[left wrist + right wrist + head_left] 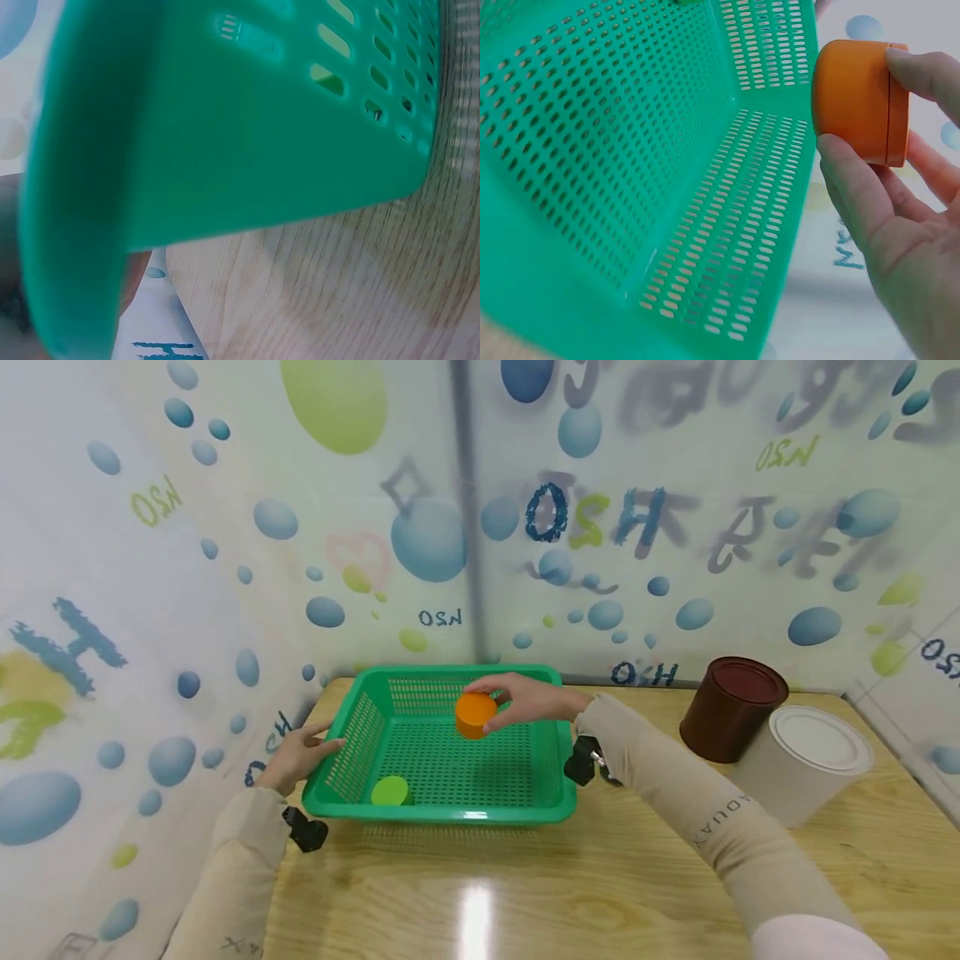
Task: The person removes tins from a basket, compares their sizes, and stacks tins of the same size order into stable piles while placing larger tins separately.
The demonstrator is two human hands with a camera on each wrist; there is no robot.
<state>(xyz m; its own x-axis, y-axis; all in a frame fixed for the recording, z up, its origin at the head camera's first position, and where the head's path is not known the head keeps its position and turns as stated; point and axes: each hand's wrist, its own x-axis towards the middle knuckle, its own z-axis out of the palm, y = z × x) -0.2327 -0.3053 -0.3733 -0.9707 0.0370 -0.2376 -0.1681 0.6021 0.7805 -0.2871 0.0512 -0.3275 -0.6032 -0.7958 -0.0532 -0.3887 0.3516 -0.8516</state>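
Observation:
A green plastic basket (pixel 472 814) with slotted walls stands on the wooden table. At its left rim is my left hand (pixel 296 756), the thumb over the edge, gripping it. In the left wrist view the basket wall (pixel 225 150) hides most of that hand. My right hand (pixel 528 700) pinches a small round orange lidded container (pixel 474 717) between thumb and fingers, above the basket's inside. The seam around the orange container (pixel 851 101) shows in the right wrist view. A lime-green round container (pixel 391 791) lies in the basket's near left corner.
To the right stand a dark brown can (pixel 731 710) and a white lidded can (pixel 806 760), close together. A wall covering (pixel 510 610) with printed bubbles and letters rises behind the table (pixel 600 885) and along its left side.

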